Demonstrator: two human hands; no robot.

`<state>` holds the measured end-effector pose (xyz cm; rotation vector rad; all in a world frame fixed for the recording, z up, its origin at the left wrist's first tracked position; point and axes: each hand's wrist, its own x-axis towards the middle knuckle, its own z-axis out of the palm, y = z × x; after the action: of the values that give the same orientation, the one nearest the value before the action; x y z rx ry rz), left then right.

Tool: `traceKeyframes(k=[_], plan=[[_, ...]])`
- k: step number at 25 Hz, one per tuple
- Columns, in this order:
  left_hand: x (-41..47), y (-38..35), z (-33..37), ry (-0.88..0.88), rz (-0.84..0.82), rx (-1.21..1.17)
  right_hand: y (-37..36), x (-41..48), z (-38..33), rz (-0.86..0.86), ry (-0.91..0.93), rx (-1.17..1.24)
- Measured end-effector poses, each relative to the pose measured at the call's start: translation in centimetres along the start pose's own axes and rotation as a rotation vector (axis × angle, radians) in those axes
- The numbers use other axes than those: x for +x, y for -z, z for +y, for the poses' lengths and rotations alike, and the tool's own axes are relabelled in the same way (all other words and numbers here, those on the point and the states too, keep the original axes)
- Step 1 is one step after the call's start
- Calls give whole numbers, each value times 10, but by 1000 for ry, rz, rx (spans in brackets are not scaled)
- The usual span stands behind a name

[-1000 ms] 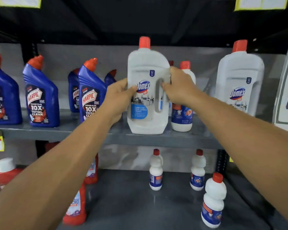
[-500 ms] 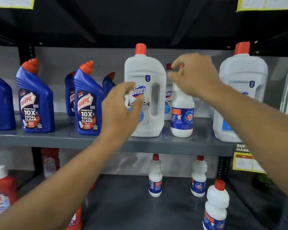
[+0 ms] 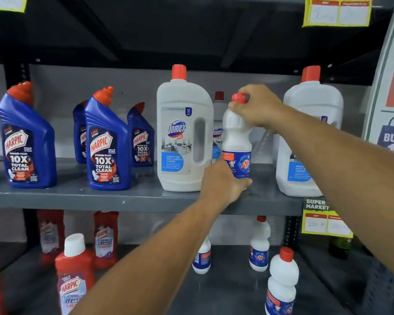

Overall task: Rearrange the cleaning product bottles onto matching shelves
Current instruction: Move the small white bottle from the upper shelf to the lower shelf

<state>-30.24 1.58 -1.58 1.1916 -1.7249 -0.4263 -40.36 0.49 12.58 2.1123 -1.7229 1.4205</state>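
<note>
A small white Rin bottle (image 3: 236,137) with a red cap stands on the grey middle shelf (image 3: 123,198), between two large white Domex bottles (image 3: 183,137) (image 3: 309,142). My right hand (image 3: 257,109) grips its neck just under the cap. My left hand (image 3: 223,181) wraps around its base. A third Domex bottle (image 3: 218,123) shows behind it. Blue Harpic bottles (image 3: 108,144) (image 3: 26,139) fill the left of the same shelf. On the lower shelf stand three more Rin bottles (image 3: 282,283) (image 3: 259,246) (image 3: 201,258).
Red Harpic bathroom cleaner bottles (image 3: 74,276) stand at the lower left. A yellow price tag (image 3: 323,220) hangs from the middle shelf's right edge. A promotional sign (image 3: 391,92) borders the right side. The dark underside of an upper shelf (image 3: 191,30) spans the top.
Both hands let go of the large Domex bottle, which stands on the shelf. They moved right and closed on the small Rin bottle, right hand at the neck, left at the base.
</note>
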Motion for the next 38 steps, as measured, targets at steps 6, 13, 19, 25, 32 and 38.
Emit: traceKeyframes(k=[6,13,19,25,32,38], plan=[[-11,-2,-4,-14,62,-60,2,-18,-5,80,-35,42],[-91,25,-4,-98,93,-304,50,-93,-24,171,49,334],[-198,-5,-82,57,56,-417,-2,-206,-1,-146,47,373],[-206,-79,-195,345,-49,-274,-127,-242,81,-273,-216,351],[-187,-125,-262,410,-143,-135,-197,-244,135,-271,-396,320],[-191,-129,-267,406,-162,-133,-204,-247,138,-301,-372,326]])
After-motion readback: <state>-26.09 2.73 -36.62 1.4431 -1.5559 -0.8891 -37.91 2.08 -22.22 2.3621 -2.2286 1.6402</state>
